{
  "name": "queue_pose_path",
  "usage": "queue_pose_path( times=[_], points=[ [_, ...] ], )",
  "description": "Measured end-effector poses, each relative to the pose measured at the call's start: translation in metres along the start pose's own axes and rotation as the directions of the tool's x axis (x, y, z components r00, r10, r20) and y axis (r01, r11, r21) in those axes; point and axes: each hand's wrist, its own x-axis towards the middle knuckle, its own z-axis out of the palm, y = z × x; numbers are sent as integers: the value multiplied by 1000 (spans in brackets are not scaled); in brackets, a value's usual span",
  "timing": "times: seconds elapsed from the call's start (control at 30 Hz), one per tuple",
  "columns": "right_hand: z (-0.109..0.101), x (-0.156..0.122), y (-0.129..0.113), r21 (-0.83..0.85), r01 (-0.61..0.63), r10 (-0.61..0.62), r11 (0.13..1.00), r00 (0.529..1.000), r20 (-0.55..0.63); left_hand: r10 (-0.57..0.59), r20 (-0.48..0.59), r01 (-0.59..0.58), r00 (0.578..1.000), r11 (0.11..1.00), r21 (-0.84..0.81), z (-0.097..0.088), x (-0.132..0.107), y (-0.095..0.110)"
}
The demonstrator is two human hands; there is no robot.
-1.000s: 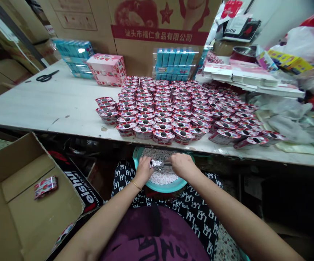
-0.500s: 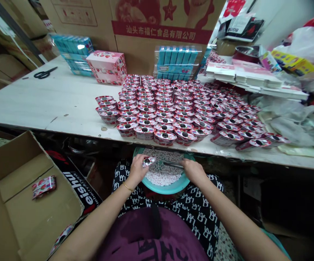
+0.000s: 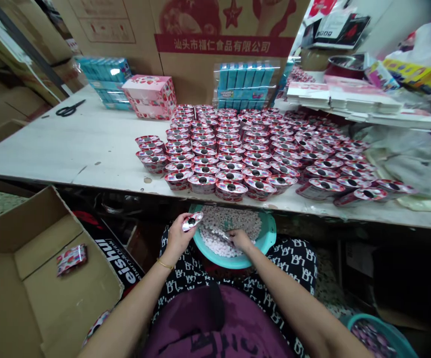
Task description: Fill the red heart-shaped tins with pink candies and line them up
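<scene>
in the head view, a turquoise basin [image 3: 272, 237] sits at the person's lap, filled with small white pellets [image 3: 215, 246]. the left hand [image 3: 177, 239] is at the basin's left rim, its fingers grasping a pouch [image 3: 192, 222]. the pouch is glossy, with an oval top printed in white and red and a dark round hole in the middle; the top tilts up toward the person. the right hand [image 3: 241, 240] is over the basin's right half, its fingers closed around the end of a greyish scoop [image 3: 218, 233] that lies among the pellets; its exact shape is hard to make out.

beyond the basin runs a white, scuffed surface [image 3: 62, 144] crowded with upright filled rows [image 3: 231, 165] of similar red-and-white pouches, their holes facing up. behind these, farther from the basin, stand a pink box [image 3: 150, 94], blue packs [image 3: 245, 84] in clear wrap and a big brown carton [image 3: 196, 82]. scissors [image 3: 69, 108] lie far left of the basin on the surface; stacked white card [image 3: 350, 99] is beyond it to the right. an open carton [image 3: 21, 293] left of the basin holds a red packet [image 3: 71, 259], and a teal tub [image 3: 402, 343] stands on the basin's right, nearer the person.
</scene>
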Motion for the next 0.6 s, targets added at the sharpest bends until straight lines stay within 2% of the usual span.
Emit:
queue_pose_path(
  times=[0.13, 0.23, 0.3, 0.4, 0.5, 0.6],
  points=[
    [-40, -26, 5, 128, 30, -27, 991, 999, -30, 36, 9, -36, 999, 999, -1, 8, 2, -1],
    [-75, -51, -8, 137, 105, -100, 985, 994, -42, 74, 48, -73, 996, 997, -32, 25, 2, 3],
    [-97, -68, -24, 7, 195, -194, 981, 980, -49, 105, 76, -102, 992, 994, -47, 38, 0, 9],
    [-118, -88, -53, -370, 223, -258, 902, 965, -48, 147, 109, -146, 983, 989, -16, 52, -3, 19],
    [-121, -100, -82, -668, 143, -223, 731, 974, -37, 175, 137, -183, 975, 982, 48, 58, -5, 24],
    [-114, -106, -107, -779, 132, -226, 613, 974, -13, 193, 165, -210, 967, 973, 98, 61, -6, 23]
  ],
)
